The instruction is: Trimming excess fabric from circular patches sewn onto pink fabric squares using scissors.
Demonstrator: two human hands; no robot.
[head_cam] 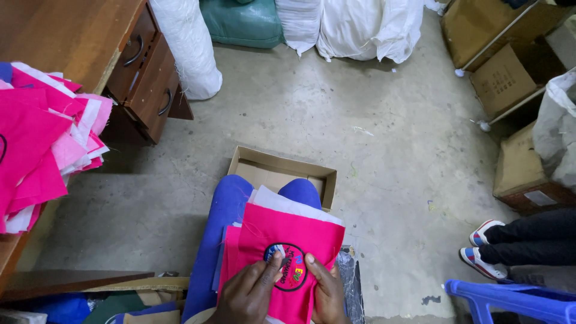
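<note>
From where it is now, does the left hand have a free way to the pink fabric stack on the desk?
Probably yes: the left hand rests on the pink piece in the lap, and nothing stands between it and the fabric stack; the reach looks long.

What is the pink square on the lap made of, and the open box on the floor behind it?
The pink piece looks like soft woven cloth: matte, bending over the lap, with loose threads at its edge. Its round badge seems stitched embroidery, slightly shiny. Both hands, left and right, press on it. The box looks like plain brown cardboard, dull, with folded flaps.
</note>
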